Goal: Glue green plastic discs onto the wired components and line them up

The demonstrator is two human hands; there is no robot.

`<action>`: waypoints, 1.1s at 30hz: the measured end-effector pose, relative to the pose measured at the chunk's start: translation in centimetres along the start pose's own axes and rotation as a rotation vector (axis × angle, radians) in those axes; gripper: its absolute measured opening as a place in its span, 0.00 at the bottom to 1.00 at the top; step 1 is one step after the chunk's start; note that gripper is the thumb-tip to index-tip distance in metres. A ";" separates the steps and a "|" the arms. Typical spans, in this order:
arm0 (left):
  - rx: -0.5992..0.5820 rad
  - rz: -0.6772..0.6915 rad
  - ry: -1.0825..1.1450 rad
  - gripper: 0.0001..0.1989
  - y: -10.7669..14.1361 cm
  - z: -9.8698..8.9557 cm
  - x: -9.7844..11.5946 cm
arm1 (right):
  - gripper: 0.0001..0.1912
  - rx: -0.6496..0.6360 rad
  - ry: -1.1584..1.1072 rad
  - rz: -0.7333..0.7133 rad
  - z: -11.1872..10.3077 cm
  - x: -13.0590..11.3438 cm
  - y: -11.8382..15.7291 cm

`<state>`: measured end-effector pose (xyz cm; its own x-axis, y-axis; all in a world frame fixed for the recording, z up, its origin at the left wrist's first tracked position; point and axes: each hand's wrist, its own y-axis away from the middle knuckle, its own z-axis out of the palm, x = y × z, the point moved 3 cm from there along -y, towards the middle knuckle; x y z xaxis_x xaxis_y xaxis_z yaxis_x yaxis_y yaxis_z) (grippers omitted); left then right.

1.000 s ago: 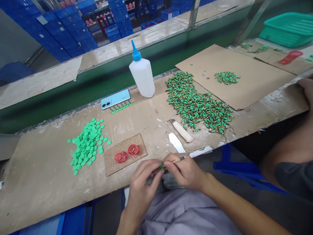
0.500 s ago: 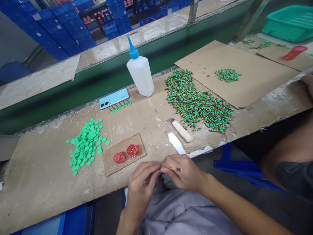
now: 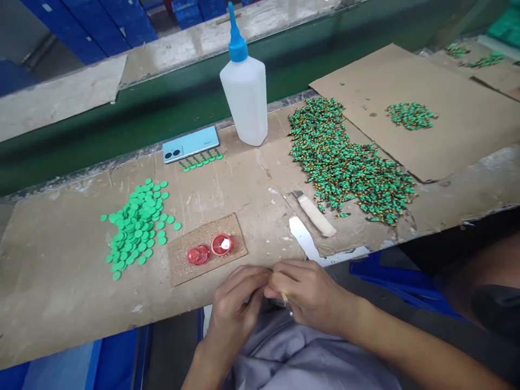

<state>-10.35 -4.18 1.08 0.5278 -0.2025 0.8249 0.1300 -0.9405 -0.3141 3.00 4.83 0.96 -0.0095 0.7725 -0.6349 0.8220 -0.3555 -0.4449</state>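
At the table's front edge, above my lap, my left hand (image 3: 244, 295) is closed in a pinch, its fingertips meeting those of my right hand. What it pinches is hidden behind the fingers. My right hand (image 3: 309, 287) is closed round a thin wooden stick with a metal end (image 3: 286, 303), which points down towards my lap. Just beyond the hands lies a brown board (image 3: 182, 276) bearing two small red caps; the right cap (image 3: 217, 250) has something white in it. A wood-handled knife (image 3: 317, 214) and a flat white blade-like strip (image 3: 303, 235) rest to the right.
Loose green discs (image 3: 138, 227) form a pile at left. Several discs with small stems stand beside a light-blue phone (image 3: 190, 145). Behind is a white squeeze bottle (image 3: 247, 103). Small green-and-gold figures (image 3: 345, 162) are heaped at right, and more figures (image 3: 410, 115) lie on cardboard (image 3: 447, 146).
My view has tipped down and come closer to the table. The stick in my right hand has swung from nearly level to pointing downward. Both hands stay together.
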 end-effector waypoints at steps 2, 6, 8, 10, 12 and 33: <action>0.002 -0.007 0.005 0.12 0.0 0.0 0.0 | 0.18 -0.025 -0.005 -0.018 -0.1 0.1 -0.2; 0.008 -0.023 0.005 0.12 0.0 0.0 0.0 | 0.18 -0.048 -0.006 -0.049 0.0 0.3 -0.3; 0.020 -0.019 0.010 0.11 0.0 0.1 -0.1 | 0.19 0.009 -0.020 -0.056 0.0 0.6 -0.2; 0.028 -0.022 0.015 0.10 0.0 0.1 -0.1 | 0.19 0.108 -0.077 -0.027 -0.2 1.0 0.1; 0.025 -0.033 0.012 0.09 0.0 0.2 -0.2 | 0.19 0.191 -0.151 0.033 -0.5 1.4 0.5; 0.006 -0.068 -0.019 0.08 0.2 0.0 -0.4 | 0.16 0.073 -0.074 -0.061 -0.4 0.9 0.7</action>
<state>-10.52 -4.29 0.70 0.5335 -0.1333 0.8352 0.1706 -0.9502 -0.2607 3.82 5.51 0.32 -0.1019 0.7540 -0.6490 0.7748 -0.3490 -0.5272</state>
